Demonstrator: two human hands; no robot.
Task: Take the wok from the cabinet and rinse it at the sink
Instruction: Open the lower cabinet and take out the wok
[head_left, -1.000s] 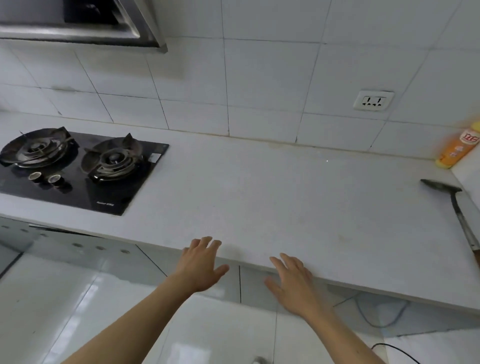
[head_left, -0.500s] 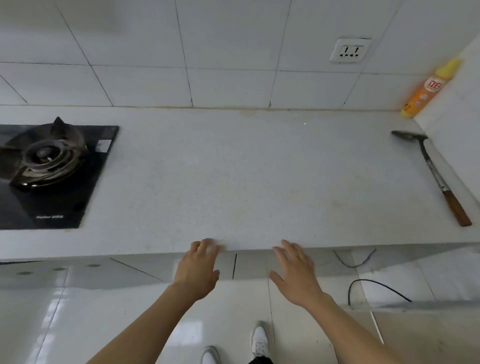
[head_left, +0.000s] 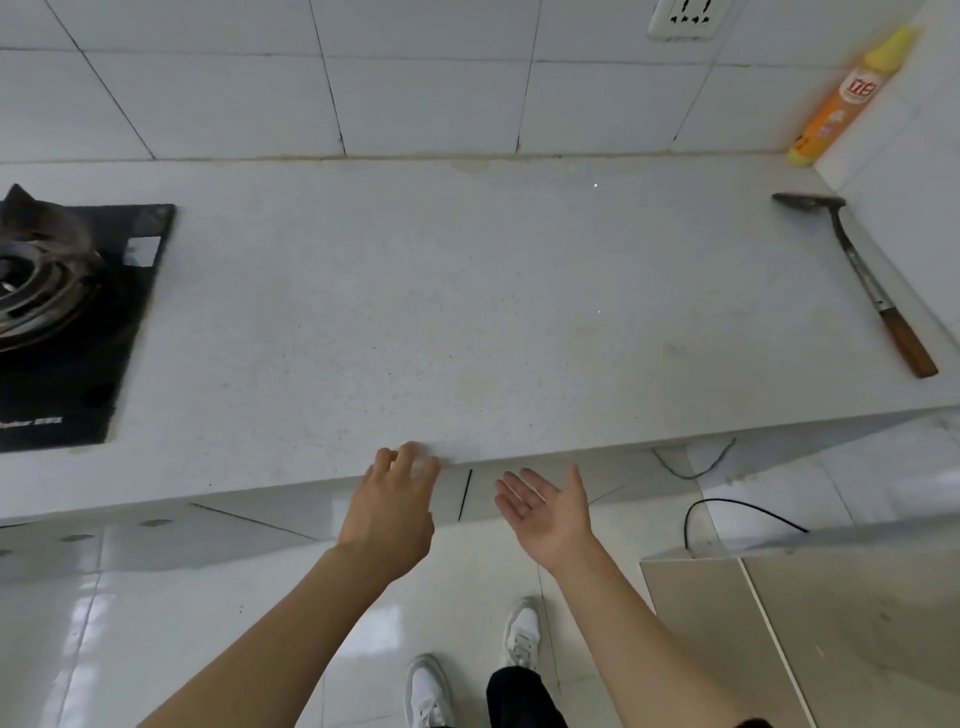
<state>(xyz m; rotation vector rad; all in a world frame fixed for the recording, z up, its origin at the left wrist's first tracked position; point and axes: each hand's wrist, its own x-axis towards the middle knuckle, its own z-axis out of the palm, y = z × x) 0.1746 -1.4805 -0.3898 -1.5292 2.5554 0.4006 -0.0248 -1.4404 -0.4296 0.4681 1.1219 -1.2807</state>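
Note:
No wok and no sink are in view. Below the white countertop (head_left: 467, 322) run glossy white cabinet doors (head_left: 291, 514), shut, with a dark seam between two of them. My left hand (head_left: 395, 509) reaches to the counter's front edge, its fingertips at the lip, fingers straight. My right hand (head_left: 550, 514) hovers just below the edge to the right of the seam, palm turned up and to the left, fingers spread, holding nothing.
A black gas stove (head_left: 62, 322) sits at the counter's left. A metal spatula with a wooden handle (head_left: 862, 280) lies at the right, an orange bottle (head_left: 841, 104) in the back corner. A black cable (head_left: 727, 509) lies on the floor; my shoes (head_left: 519, 634) are below.
The view has tilted down and moved closer to the counter. My right hand has turned from palm-down to palm-up. My left hand stays at the counter edge.

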